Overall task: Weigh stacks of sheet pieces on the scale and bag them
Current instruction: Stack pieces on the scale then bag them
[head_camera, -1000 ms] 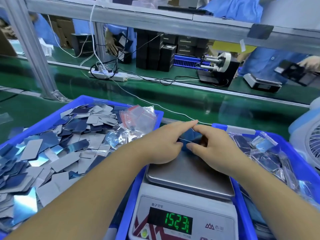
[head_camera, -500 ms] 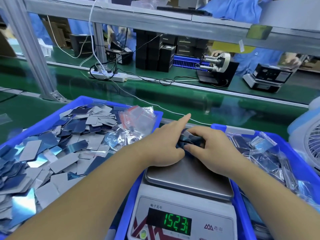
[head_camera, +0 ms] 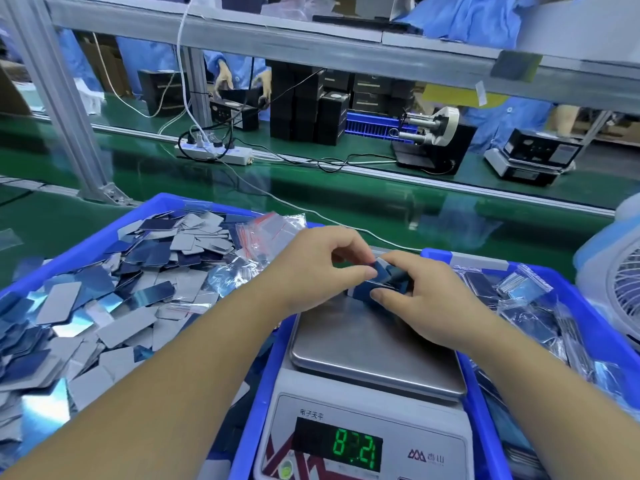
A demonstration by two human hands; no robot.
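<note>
Both hands pinching the same small stack of blue sheet pieces [head_camera: 381,284] at the far edge of the scale pan [head_camera: 374,348]. Left hand [head_camera: 313,271]: thumb and curled fingers clamp the stack's left end. Right hand [head_camera: 420,303]: thumb and fingertips grip the right end, fingers curled. Stack tilted, lower edge at or just above the pan, contact unclear. Scale [head_camera: 367,431] display [head_camera: 337,448] shows green digits, reads roughly 87.21, blurry. Left blue bin [head_camera: 159,206] full of loose silver/blue sheet pieces [head_camera: 104,299] plus empty zip bags [head_camera: 270,233]. Right blue bin [head_camera: 588,306] holds filled bags [head_camera: 526,289]. White fan [head_camera: 620,278] at the right edge.
</note>
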